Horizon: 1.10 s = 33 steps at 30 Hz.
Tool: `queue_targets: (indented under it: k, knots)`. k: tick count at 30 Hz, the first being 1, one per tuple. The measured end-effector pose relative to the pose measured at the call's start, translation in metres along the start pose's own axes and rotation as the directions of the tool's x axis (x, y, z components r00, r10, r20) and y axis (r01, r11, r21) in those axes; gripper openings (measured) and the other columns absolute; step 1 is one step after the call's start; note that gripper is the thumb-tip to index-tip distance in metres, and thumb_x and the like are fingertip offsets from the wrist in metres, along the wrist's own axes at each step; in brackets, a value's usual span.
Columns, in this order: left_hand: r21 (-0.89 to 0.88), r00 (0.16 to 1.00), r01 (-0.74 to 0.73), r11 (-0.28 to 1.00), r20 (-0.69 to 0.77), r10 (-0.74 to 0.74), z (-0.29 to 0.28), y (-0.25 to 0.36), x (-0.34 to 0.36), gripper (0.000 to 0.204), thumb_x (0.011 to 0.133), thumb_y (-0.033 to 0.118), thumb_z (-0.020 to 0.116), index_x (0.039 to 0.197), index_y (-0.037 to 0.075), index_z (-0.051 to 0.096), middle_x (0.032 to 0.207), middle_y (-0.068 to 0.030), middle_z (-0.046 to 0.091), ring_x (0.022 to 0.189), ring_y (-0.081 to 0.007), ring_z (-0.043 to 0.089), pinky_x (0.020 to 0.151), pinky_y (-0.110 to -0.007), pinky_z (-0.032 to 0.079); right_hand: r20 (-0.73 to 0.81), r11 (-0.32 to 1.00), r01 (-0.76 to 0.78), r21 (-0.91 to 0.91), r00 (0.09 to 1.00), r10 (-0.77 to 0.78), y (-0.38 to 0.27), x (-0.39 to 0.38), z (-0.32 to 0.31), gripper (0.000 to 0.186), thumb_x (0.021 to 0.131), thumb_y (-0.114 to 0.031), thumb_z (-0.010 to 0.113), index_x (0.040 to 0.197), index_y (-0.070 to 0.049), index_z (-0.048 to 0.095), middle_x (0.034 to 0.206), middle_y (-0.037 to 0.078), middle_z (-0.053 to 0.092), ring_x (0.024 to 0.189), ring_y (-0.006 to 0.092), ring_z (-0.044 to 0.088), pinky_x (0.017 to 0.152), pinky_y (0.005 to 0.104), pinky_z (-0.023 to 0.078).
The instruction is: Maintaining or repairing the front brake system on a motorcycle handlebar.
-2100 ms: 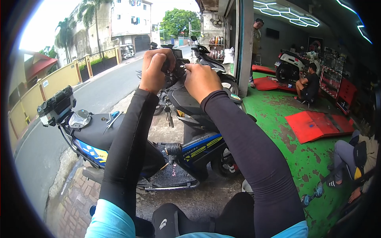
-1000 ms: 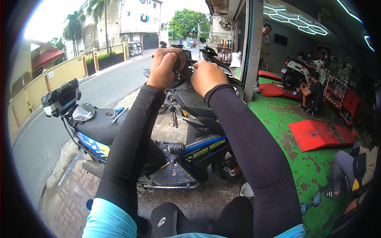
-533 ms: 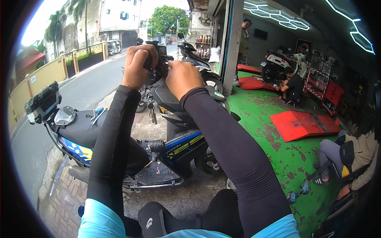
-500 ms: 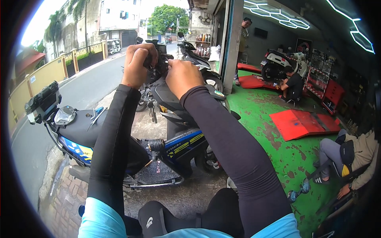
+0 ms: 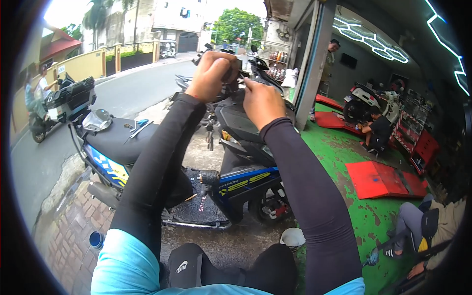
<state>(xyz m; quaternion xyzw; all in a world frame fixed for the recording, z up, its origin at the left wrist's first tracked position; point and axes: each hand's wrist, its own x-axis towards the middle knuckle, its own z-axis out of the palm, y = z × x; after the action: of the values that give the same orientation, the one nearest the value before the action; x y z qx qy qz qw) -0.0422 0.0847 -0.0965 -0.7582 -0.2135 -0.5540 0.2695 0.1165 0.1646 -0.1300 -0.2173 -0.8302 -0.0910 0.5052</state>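
Observation:
My left hand (image 5: pixel 212 77) is raised in front of me, fingers wrapped round a dark part I cannot make out, at the front of a scooter. Just right of it, my right hand (image 5: pixel 264 104) is closed in a pinch against the same spot; what its fingertips hold is hidden. Below my arms stands a black and blue scooter (image 5: pixel 251 180) with yellow marks. On its black seat (image 5: pixel 123 145) lie blue-handled pliers (image 5: pixel 140 127) and a clear plastic cover (image 5: pixel 97 120).
A white bucket (image 5: pixel 293 237) and a blue container (image 5: pixel 97 239) stand on the ground. At right, red ramps (image 5: pixel 378 179) lie on a green floor (image 5: pixel 327 169); a person in black (image 5: pixel 377 129) crouches by a white scooter. Another person sits lower right. Two riders (image 5: pixel 42 93) pass on the road.
The view has turned left, so the scene sits further right. My hands stay together at the scooter's front. Two riders have come into view at the left.

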Motion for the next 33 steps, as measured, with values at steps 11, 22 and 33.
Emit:
queue_targets:
  k: [11,22,33]
  knots:
    - [0.013,0.999,0.020,1.000,0.046,-0.020,-0.007,-0.002,-0.005,0.021,0.087,0.007,0.048,0.072,0.001,0.036,0.063,-0.0106,0.051,0.052,-0.0196,0.043,0.050,-0.032,0.036,0.208,0.988,-0.113,-0.103,0.969,0.133,-0.026,0.014,-0.014,0.024,0.092,-0.013,0.053,0.097,-0.003,0.074,0.096,0.022,0.074,0.095,0.0366,0.073,0.085,0.0459,0.059]
    - [-0.217,0.967,0.252,0.943,0.016,-0.255,-0.002,0.002,-0.003,0.026,0.091,0.009,0.040,0.070,-0.005,0.048,0.065,-0.0100,0.054,0.056,-0.0148,0.044,0.054,-0.029,0.036,0.049,0.997,-0.059,-0.051,0.997,0.061,-0.017,-0.002,-0.003,0.020,0.094,-0.012,0.053,0.094,-0.005,0.072,0.087,0.022,0.072,0.085,0.0386,0.073,0.077,0.0475,0.060]
    - [-0.138,0.991,0.129,0.982,-0.002,-0.130,0.000,0.007,0.001,0.029,0.092,0.012,0.041,0.070,-0.005,0.048,0.065,-0.0100,0.054,0.058,-0.0168,0.046,0.056,-0.030,0.039,0.022,0.998,-0.035,-0.051,0.999,0.036,-0.010,-0.003,0.001,0.020,0.095,-0.014,0.054,0.098,-0.007,0.072,0.085,0.020,0.073,0.082,0.0380,0.073,0.076,0.0474,0.060]
